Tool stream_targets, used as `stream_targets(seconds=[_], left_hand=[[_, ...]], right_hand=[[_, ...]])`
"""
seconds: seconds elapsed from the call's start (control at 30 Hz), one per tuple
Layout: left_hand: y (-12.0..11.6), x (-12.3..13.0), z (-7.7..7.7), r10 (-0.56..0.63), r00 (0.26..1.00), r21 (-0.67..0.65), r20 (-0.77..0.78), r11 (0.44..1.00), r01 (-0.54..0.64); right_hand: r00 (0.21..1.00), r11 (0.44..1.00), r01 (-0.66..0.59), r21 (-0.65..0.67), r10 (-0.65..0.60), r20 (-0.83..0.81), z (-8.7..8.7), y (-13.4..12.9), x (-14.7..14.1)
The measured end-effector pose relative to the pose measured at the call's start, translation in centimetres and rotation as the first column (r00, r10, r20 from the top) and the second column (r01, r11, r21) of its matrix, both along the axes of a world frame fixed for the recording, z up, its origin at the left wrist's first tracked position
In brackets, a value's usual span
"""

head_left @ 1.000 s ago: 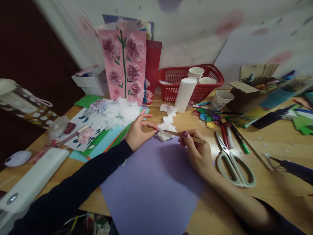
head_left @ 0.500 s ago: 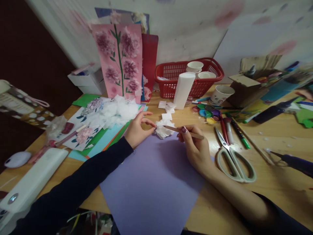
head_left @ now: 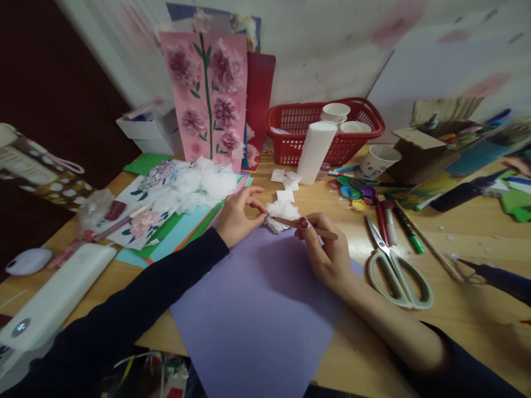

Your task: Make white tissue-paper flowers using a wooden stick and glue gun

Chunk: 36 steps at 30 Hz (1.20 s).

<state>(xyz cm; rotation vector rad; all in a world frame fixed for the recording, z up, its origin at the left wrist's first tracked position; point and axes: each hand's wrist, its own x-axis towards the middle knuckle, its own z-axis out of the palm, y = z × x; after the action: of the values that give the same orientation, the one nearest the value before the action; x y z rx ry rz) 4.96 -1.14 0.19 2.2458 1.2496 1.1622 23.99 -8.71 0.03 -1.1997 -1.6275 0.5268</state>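
Observation:
A ruffled clump of white tissue paper point(head_left: 282, 213) rests at the far edge of a purple sheet of paper point(head_left: 257, 309). My left hand point(head_left: 240, 216) pinches the clump's left edge between thumb and index fingertip, the other fingers loosely bent. In my right hand point(head_left: 326, 249) is a slim brown wooden stick point(head_left: 327, 234), held like a pen. Its tip touches the lower right side of the clump. Small folded white tissue squares point(head_left: 285, 195) lie just behind the clump.
Scissors point(head_left: 394, 265), a red marker point(head_left: 380, 224) and paint pots point(head_left: 355, 192) lie to the right. Behind stand a white roll point(head_left: 317, 152), a red basket point(head_left: 286, 149) and a paper cup point(head_left: 378, 161). Fluffy white tissue point(head_left: 203, 185) covers coloured papers at left; a pink flower picture point(head_left: 207, 99) stands behind.
The stick and my right hand have shifted slightly left and down, its tip now lower on the clump. My left hand keeps its pinch. The whole view has shifted a little.

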Motion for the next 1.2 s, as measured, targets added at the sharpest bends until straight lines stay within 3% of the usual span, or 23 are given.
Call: stream_targets(seconds=[0.43, 0.83, 1.07, 1.2], left_hand=[[0.3, -0.3, -0.2, -0.053, 0.998, -0.049, 0.021, 0.997, 0.054], [0.2, -0.3, -0.3, -0.077, 0.996, -0.094, 0.052, 0.992, 0.082], [0.2, -0.4, -0.4, -0.081, 0.994, -0.145, 0.073, 0.985, 0.091], [0.3, -0.5, -0.5, -0.087, 0.994, -0.063, 0.065, 0.994, 0.091]], right_hand=[[0.991, 0.997, 0.05, 0.064, -0.058, 0.12, 0.1, 0.4, -0.9], [0.978, 0.994, 0.11, 0.022, -0.112, 0.175, 0.7, 0.7, -1.0], [0.989, 0.99, 0.142, -0.018, -0.142, -0.034, 1.3, 0.1, -1.0], [0.961, 0.992, 0.128, -0.008, -0.126, -0.246, 1.5, 0.1, -0.8]])
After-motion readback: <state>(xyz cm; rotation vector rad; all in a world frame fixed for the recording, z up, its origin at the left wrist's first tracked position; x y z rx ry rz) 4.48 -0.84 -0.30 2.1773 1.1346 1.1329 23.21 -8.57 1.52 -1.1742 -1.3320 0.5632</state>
